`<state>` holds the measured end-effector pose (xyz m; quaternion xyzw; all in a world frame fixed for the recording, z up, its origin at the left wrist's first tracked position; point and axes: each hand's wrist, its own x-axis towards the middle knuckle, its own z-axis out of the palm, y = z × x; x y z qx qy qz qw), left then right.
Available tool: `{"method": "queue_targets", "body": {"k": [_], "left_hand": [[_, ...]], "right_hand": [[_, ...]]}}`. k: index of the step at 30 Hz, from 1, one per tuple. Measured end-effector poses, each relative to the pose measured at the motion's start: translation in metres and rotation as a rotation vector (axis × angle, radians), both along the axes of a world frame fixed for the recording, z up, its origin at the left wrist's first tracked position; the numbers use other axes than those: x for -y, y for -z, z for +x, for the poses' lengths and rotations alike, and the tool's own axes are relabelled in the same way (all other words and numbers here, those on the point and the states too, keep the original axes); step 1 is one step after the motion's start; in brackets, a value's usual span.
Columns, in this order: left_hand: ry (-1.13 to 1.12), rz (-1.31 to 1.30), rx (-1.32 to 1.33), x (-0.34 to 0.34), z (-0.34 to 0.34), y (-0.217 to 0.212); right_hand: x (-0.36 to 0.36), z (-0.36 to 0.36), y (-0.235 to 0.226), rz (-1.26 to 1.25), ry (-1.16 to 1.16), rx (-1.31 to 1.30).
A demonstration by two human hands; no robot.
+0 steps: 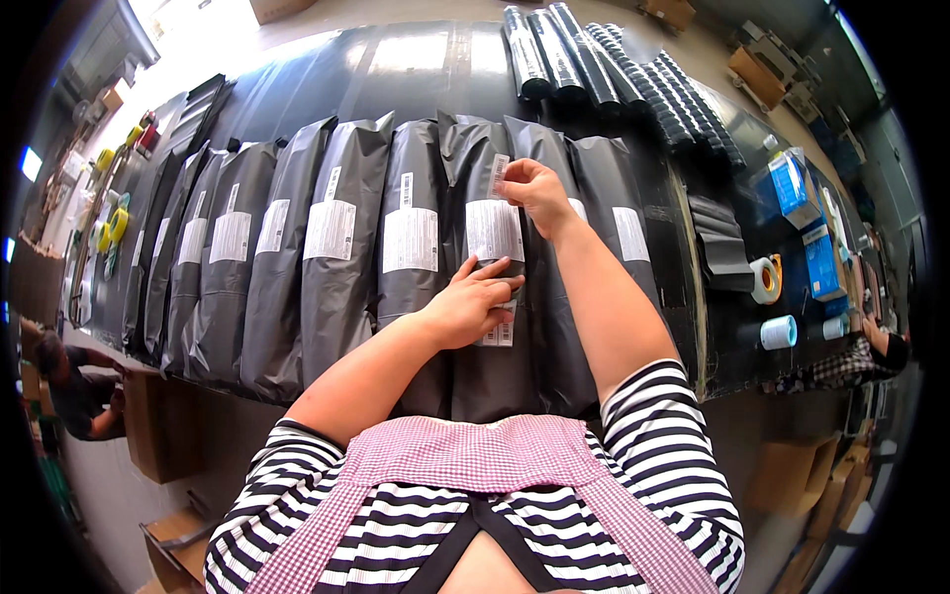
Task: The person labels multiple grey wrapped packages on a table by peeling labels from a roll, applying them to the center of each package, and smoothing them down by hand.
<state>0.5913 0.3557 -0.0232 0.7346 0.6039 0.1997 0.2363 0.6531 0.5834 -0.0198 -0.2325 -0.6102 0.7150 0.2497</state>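
Directly before me lies a long grey plastic mailing bag, filled out, with a large white printed label on it. My right hand pinches a narrow barcode sticker at the bag's upper part, just above the white label. The sticker lies against the bag or very near it. My left hand rests palm down below the label, its outer fingers spread on the bag. Its thumb side is closed over a small sheet of barcode stickers, whose lower part shows; the fingers hide the rest.
Similar grey bags lie side by side both ways along the dark table. Black wrapped rolls stand at the far right. Tape rolls and blue boxes lie to the right. Other people are at both sides.
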Motion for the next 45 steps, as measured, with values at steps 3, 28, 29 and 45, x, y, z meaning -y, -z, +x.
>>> {"method": "queue_targets", "body": {"k": [3,28,29,45], "left_hand": [[-0.043,-0.016,0.091,0.008,-0.010,0.003],[-0.045,-0.036,0.164,0.009,-0.015,0.003],[-0.044,-0.027,0.155,0.009,-0.014,0.005],[-0.026,-0.026,0.155,0.004,-0.008,0.007]], "right_hand": [[-0.007,-0.020,0.019,0.052,-0.001,0.103],[0.002,-0.037,0.030,0.841,0.207,0.287],[0.001,-0.041,0.031,0.829,0.289,0.339],[0.001,-0.017,0.056,0.794,0.374,0.365]]}}
